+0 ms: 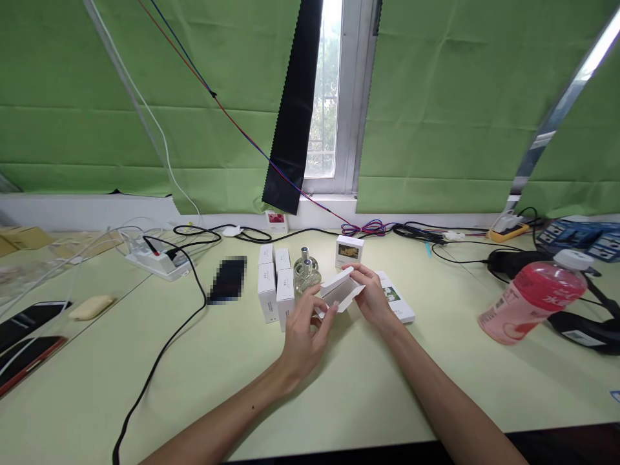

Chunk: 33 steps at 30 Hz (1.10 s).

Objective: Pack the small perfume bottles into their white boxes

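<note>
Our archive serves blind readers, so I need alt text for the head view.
Both hands, left hand and right hand, hold a small white box open above a pale green table, beside glass bottles and white boxes.

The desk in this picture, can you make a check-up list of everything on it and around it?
Surface: pale green table, flat, mostly bare at the front.
Job's things: small white box, flap open, held in both hands; glass bottles and upright white boxes just behind it; one flat box under the right wrist.
Clutter: pink drink bottle on the right; phones and a yellow pad on the left.
Hands: left hand and right hand both grip the box.
Cables: black cable across the table from a power strip; more by the wall.
Surroundings: green curtains, window.
</note>
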### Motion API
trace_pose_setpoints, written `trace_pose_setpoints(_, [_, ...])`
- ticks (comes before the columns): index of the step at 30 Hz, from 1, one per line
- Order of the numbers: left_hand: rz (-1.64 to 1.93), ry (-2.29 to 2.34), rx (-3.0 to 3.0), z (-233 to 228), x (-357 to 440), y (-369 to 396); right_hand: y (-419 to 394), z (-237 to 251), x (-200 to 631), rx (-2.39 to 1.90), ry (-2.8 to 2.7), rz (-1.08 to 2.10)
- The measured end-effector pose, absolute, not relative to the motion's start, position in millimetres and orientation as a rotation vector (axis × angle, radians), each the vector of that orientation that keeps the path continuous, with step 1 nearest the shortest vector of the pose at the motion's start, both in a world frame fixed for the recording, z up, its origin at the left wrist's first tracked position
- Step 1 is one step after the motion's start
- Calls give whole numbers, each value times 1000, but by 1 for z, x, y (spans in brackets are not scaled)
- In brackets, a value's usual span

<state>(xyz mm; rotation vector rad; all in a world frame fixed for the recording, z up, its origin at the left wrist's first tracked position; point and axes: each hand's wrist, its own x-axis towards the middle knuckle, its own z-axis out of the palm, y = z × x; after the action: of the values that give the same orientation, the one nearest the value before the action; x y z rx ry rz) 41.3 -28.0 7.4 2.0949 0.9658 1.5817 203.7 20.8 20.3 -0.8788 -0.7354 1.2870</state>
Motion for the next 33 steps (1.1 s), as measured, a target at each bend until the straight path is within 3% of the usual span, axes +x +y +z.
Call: trace_pose_setpoints(33, [1293,901,2238,8,40,-28,21,23,206,-825,-830,1259])
